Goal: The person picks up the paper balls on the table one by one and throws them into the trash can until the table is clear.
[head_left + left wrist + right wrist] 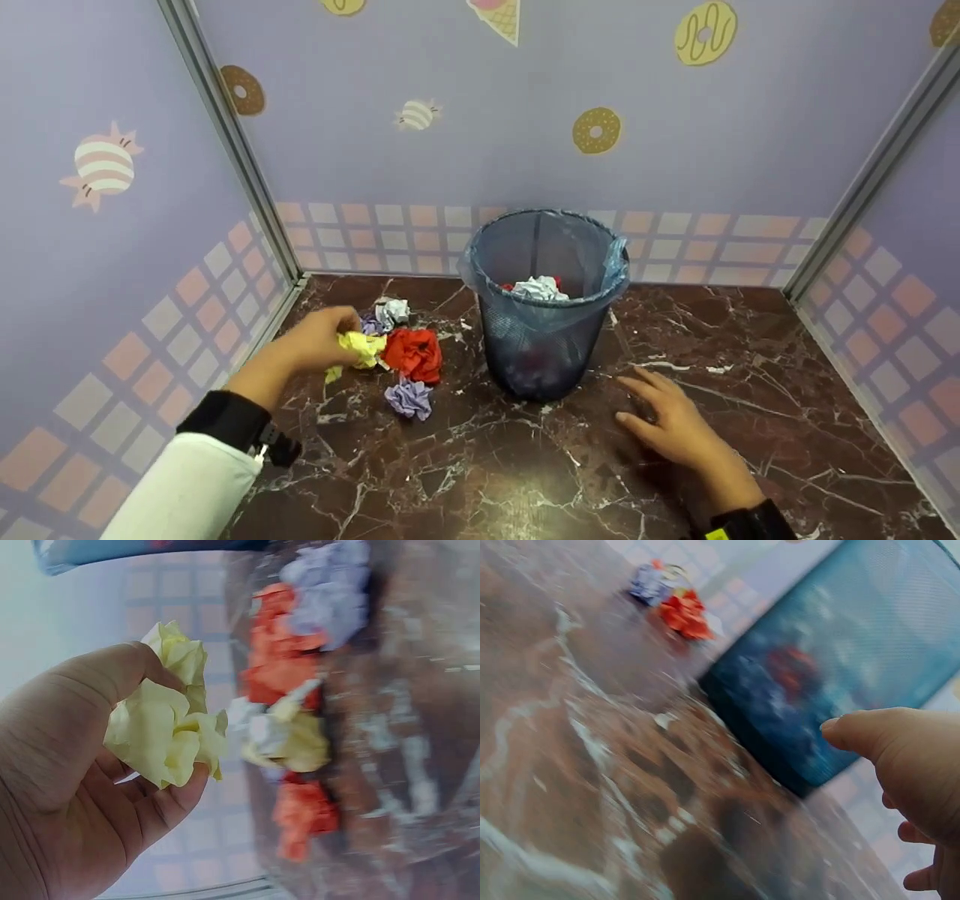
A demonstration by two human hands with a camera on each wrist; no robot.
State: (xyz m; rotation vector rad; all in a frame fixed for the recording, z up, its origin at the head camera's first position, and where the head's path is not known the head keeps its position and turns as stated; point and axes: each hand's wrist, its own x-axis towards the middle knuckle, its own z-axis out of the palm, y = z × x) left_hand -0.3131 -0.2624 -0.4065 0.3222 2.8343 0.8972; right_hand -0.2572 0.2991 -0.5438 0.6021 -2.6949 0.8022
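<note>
While the right hand (671, 424) is lying flat on the dark brown marble tabletop with white veins (787, 390), its fingers are stretched out and relaxed, holding nothing, and it is staying just beside the base of the bin. The white sleeve with a black cuff (202, 465) is reaching forward on the left side. At its end the left hand (319, 337) is gripping a crumpled yellow paper ball (362, 348); in the left wrist view the fingers (161, 810) and the thumb are curling around this yellow paper ball (169, 727), so the grip is closed on it. The ball is being held just above the tabletop, at the edge of a small group of paper balls.

Just in front of this group, a crumpled purple paper ball (409, 397) is lying alone on the marble. A crumpled red paper ball (415, 354) is lying right next to the yellow one, and a crumpled white-grey paper ball (393, 310) is sitting behind them, with another small purple piece beside it.

To the right of the balls, a dark blue mesh waste bin lined with a blue plastic bag (544, 307) is standing upright, and white and red crumpled papers (538, 288) are lying inside it. Behind everything, a lilac wall with donut and candy pictures (450, 97) is closing the space.
</note>
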